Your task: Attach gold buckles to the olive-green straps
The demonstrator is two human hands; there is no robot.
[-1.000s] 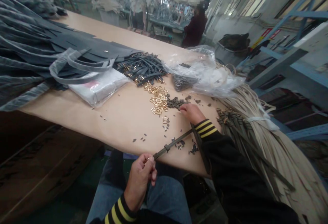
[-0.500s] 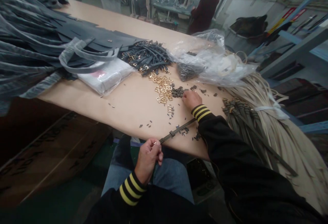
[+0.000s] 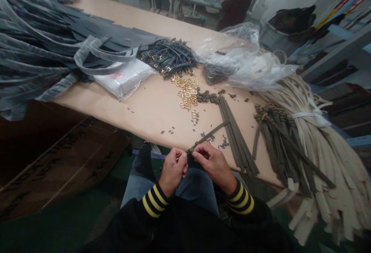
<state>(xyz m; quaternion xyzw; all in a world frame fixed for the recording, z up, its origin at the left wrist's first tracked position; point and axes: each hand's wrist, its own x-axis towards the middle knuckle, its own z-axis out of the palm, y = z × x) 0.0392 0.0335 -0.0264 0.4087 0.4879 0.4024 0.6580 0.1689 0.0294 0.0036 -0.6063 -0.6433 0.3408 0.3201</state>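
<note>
My left hand [image 3: 173, 168] is closed in a pinch on the end of a dark olive strap [image 3: 213, 130], with a small glint of metal at its fingertips. My right hand [image 3: 214, 164] has thumb and forefinger pinched on the same strap, just right of the left hand; any small piece between these fingers is hidden. From the hands the strap runs up across the table edge onto several more olive straps [image 3: 236, 137] lying side by side. Beyond them lie a heap of small dark strap loops [image 3: 207, 97] and a pile of gold buckles [image 3: 188, 92].
Small dark bits [image 3: 223, 142] lie scattered near the table's [image 3: 139, 110] front edge. A plastic-wrapped packet [image 3: 123, 81], grey straps [image 3: 37, 40] and buckled dark straps [image 3: 171, 56] lie left and behind. Clear plastic bags [image 3: 249, 65], a bundle of olive straps [image 3: 278, 141] and beige straps [image 3: 321, 137] are at right.
My right hand has come back from the heap of small dark loops, down and towards me, to meet my left hand at the strap. The row of olive straps is now uncovered.
</note>
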